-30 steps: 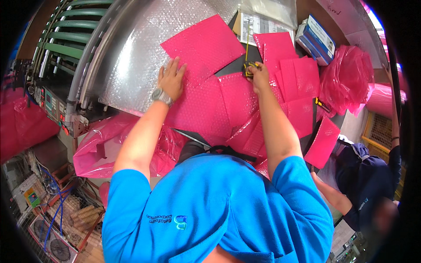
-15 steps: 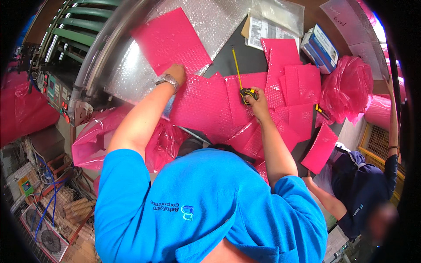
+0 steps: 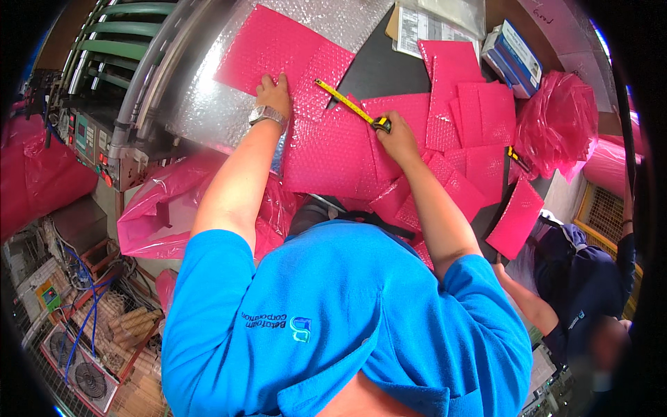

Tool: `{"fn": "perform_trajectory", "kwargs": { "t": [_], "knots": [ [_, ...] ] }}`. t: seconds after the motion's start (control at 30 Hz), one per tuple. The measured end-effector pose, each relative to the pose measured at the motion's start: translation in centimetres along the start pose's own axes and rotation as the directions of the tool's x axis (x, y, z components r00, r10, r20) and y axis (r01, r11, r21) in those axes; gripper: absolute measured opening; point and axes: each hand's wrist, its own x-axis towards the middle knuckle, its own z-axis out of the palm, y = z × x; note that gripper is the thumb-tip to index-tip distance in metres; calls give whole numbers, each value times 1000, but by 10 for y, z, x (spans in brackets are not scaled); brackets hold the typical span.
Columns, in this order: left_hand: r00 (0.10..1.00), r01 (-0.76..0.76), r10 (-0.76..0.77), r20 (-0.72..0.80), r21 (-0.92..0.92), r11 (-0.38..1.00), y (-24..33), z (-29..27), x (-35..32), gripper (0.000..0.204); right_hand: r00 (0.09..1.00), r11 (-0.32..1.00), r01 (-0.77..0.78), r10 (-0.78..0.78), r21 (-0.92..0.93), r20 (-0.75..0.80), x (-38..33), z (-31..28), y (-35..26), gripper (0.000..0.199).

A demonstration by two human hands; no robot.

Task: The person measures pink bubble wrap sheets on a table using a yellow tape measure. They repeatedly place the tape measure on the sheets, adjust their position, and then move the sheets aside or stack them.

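The right hand (image 3: 401, 139) grips a black-and-yellow tape measure (image 3: 381, 124) above the overlapping pink bubble pieces (image 3: 326, 156), its yellow blade (image 3: 345, 101) drawn out and slanting up-left, with the tip over a larger pink bubble sheet (image 3: 274, 45). The left hand (image 3: 273, 99) rests on that sheet near its lower edge, fingers extended and unclenched. The sheet lies partly over clear bubble wrap (image 3: 198, 108), beside the bare dark part of the desk (image 3: 396, 69)
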Motion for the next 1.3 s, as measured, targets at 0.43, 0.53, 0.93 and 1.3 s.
{"fn": "perform_trajectory", "kwargs": {
  "t": [0.43,0.53,0.93,1.3],
  "knots": [
    [1000,11,-12,-14,-50,999,1,2,-1,57,997,987,65,-69,-150,-20,56,5,-6,31],
    [999,1,-2,-35,-35,999,-1,8,1,57,998,985,58,-59,-165,-1,57,5,-8,32],
    [999,-5,5,-50,3,1000,0,9,3,55,1000,987,27,-26,-157,8,58,8,-6,30],
    [999,11,-10,-30,8,1000,2,7,-2,55,985,992,-12,33,123,-167,68,5,32,38]
  ]
}}
